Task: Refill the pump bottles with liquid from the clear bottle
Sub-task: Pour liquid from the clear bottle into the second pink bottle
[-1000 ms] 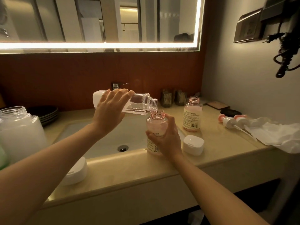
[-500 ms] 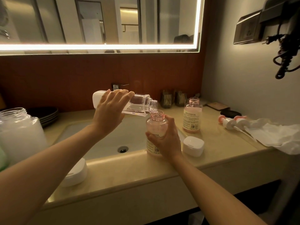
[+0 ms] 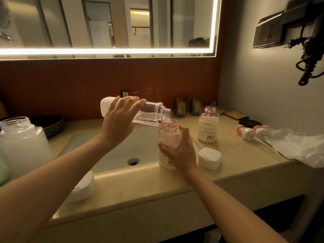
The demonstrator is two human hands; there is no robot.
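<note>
Left hand grip: the left hand [image 3: 119, 120] holds the clear bottle [image 3: 149, 113] round its middle, with the fingers laid over the top of it.
Right hand grip: the right hand [image 3: 180, 151] wraps round the near pump bottle [image 3: 169, 135], with the thumb across its front label.
Clear bottle: it is in the middle of the frame, tipped on its side above the sink [image 3: 108, 151]. Its white bottom end points left and its open mouth points right and a bit down. Some clear liquid lies low inside it.
Pour: the clear bottle's mouth is just over the open neck of the near pump bottle. A thin bit of liquid seems to run down between them.
Near pump bottle: it is pink, stands upright on the counter [image 3: 140, 186] at the sink's right edge, and has no top on.
Second pump bottle [image 3: 208, 127]: it stands upright and open, further back and to the right, apart from both hands.
Pump heads [image 3: 250, 132]: two pink and white ones lie on their sides at the right, touching a crumpled white sheet [image 3: 301, 146].
White cap [image 3: 209, 157]: it sits on the counter just right of the right hand.
Left side: a big open jar [image 3: 21, 142] stands at the left edge, with dark plates [image 3: 50, 123] behind it and a round white lid [image 3: 82, 188] in front.
Top: a lit mirror [image 3: 105, 23] fills the upper part.
</note>
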